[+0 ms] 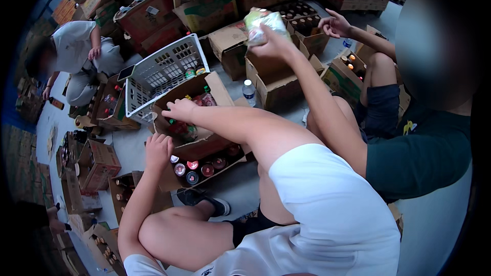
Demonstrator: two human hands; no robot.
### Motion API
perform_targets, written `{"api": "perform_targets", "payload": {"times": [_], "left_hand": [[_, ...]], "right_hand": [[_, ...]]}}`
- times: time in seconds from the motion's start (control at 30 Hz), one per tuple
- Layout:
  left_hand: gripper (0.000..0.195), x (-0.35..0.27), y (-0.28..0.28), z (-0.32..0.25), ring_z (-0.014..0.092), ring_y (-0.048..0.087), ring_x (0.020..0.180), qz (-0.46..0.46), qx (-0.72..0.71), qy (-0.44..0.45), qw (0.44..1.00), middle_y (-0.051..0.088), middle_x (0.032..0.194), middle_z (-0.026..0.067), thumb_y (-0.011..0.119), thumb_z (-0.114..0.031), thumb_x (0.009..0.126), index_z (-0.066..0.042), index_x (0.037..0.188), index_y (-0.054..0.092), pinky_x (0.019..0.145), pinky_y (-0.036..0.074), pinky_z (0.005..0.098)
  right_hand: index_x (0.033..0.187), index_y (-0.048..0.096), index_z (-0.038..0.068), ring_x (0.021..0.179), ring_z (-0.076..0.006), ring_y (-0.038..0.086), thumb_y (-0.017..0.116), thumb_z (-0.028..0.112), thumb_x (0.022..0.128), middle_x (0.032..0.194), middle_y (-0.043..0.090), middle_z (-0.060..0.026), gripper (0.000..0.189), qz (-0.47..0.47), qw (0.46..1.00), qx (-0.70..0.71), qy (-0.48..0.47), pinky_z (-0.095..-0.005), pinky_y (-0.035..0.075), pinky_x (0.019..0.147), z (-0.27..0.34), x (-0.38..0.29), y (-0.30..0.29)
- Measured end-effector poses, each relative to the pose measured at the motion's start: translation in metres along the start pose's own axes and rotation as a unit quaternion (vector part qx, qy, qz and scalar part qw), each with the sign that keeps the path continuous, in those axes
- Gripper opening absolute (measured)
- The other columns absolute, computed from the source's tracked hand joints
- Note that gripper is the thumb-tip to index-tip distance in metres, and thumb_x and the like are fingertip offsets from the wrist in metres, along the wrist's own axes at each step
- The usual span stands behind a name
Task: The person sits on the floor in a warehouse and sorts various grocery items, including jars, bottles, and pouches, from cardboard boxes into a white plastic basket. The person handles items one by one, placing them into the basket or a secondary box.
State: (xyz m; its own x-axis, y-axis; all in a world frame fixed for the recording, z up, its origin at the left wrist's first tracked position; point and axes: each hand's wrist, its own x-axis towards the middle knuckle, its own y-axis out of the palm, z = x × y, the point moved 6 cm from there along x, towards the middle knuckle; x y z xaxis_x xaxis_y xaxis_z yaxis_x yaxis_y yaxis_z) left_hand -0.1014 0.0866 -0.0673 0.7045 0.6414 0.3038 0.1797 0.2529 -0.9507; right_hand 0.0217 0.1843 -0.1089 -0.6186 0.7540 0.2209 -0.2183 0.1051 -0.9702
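My right hand (182, 110) is over a cardboard box (215, 142), palm down near its far left corner, fingers apart and no item visible in it. Inside the box lie bottles with green caps (207, 89) and red-and-green packaged items (182, 128). Beside the box's near left corner, my left hand (158, 149) has its fingers curled; whether it grips the cardboard is hidden. Below that box, a lower carton holds several jars with round lids (192, 165). A white plastic crate (165, 67) stands tilted behind the box, with cans and jars inside.
At right, a co-worker's hand (274, 44) holds a shiny plastic-wrapped pack (264, 25) above an open carton (276, 80). A water bottle (249, 94) stands between the boxes. Another person (82, 57) crouches at left. Stacked cartons (207, 11) line the back.
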Motion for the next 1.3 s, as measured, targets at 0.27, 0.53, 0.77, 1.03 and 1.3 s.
{"api": "perform_targets", "payload": {"times": [0.27, 0.53, 0.77, 1.03, 1.3], "left_hand": [[0.017, 0.006, -0.014, -0.003, 0.03, 0.054, 0.103, -0.005, -0.044, -0.034, 0.998, 0.059, 0.105, 0.0095, 0.052, -0.016, 0.092, -0.007, 0.094, 0.066, 0.088, 0.042, 0.0428], [0.021, 0.041, -0.011, 0.016, 0.026, 0.062, 0.092, -0.028, -0.209, -0.126, 0.969, 0.064, 0.099, 0.0075, 0.068, -0.017, 0.085, -0.009, 0.104, 0.066, 0.084, 0.046, 0.0376], [0.045, 0.088, -0.002, 0.016, 0.03, 0.064, 0.104, -0.042, -0.24, -0.13, 0.961, 0.063, 0.115, 0.013, 0.075, -0.019, 0.082, -0.006, 0.122, 0.058, 0.089, 0.051, 0.039], [0.078, 0.155, 0.043, -0.058, 0.037, 0.052, 0.123, 0.129, -0.346, -0.033, 0.929, 0.052, 0.135, 0.0139, 0.085, -0.02, 0.068, -0.012, 0.135, 0.046, 0.103, 0.045, 0.0458], [0.035, 0.165, 0.004, -0.056, 0.024, 0.065, 0.09, -0.039, -0.123, 0.109, 0.986, 0.07, 0.098, 0.0009, 0.07, -0.004, 0.07, -0.013, 0.104, 0.067, 0.089, 0.052, 0.0369]], "right_hand": [[0.105, 0.063, 0.013, 0.096, -0.0319, 0.068, 0.053, 0.034, 0.092, 0.105, 0.067, -0.0119, 0.026, 0.123, 0.99, 0.001, 0.071, -0.0453, 0.052, 0.079, -0.062, -0.024, 0.009], [0.107, 0.066, 0.009, 0.109, -0.0344, 0.061, 0.055, 0.036, 0.089, 0.111, 0.067, -0.0149, 0.034, 0.069, 0.974, 0.173, 0.128, -0.0453, 0.045, 0.095, -0.075, -0.062, 0.003], [0.108, 0.067, 0.007, 0.11, -0.0335, 0.061, 0.056, 0.034, 0.09, 0.111, 0.067, -0.0154, 0.034, -0.027, 0.975, 0.177, 0.131, -0.044, 0.045, 0.097, -0.063, -0.084, 0.021], [0.109, 0.068, 0.006, 0.11, -0.0324, 0.061, 0.056, 0.031, 0.091, 0.112, 0.067, -0.0158, 0.033, -0.085, 0.97, 0.18, 0.137, -0.0426, 0.044, 0.098, -0.064, -0.092, 0.009], [0.111, 0.068, 0.005, 0.111, -0.0313, 0.061, 0.057, 0.028, 0.091, 0.112, 0.067, -0.0163, 0.032, -0.132, 0.963, 0.182, 0.15, -0.0411, 0.043, 0.1, -0.071, -0.083, 0.007]]}}
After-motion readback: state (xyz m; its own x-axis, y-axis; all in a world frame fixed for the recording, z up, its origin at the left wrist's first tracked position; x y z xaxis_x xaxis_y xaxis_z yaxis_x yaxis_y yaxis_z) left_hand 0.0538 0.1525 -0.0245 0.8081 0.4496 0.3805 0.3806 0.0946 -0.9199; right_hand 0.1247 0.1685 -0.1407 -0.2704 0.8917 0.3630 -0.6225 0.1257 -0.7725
